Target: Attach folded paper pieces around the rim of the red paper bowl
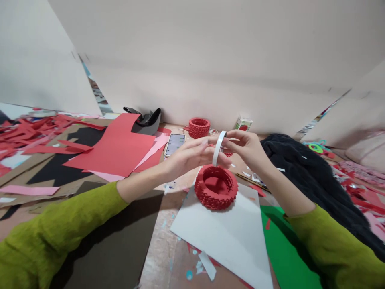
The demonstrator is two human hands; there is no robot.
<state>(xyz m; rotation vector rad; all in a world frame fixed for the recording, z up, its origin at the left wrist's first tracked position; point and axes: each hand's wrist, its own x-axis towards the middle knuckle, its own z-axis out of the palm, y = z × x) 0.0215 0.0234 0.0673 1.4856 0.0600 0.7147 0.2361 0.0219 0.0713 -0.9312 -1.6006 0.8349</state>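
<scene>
A narrow white ring, which looks like a roll of tape (219, 148), is upright between my two hands. My left hand (195, 154) reaches in from the left with its fingers extended to the ring, some of them appearing to pass through it. The fingers of my right hand (245, 146) are bent and pinch the ring's upper right side. Just below the hands sits a round red bowl (215, 200) of folded paper pieces with a toothed outer wall. It rests on a white sheet (222, 237). A small red piece behind my hands is mostly hidden.
A taller red paper pot (199, 128), a phone (175, 144) and a small carton (243, 123) stand toward the back wall. Red card sheets (117, 144) lie left, with a dark board (114, 237) nearer. Black cloth (297, 168) and green card (279, 241) lie right.
</scene>
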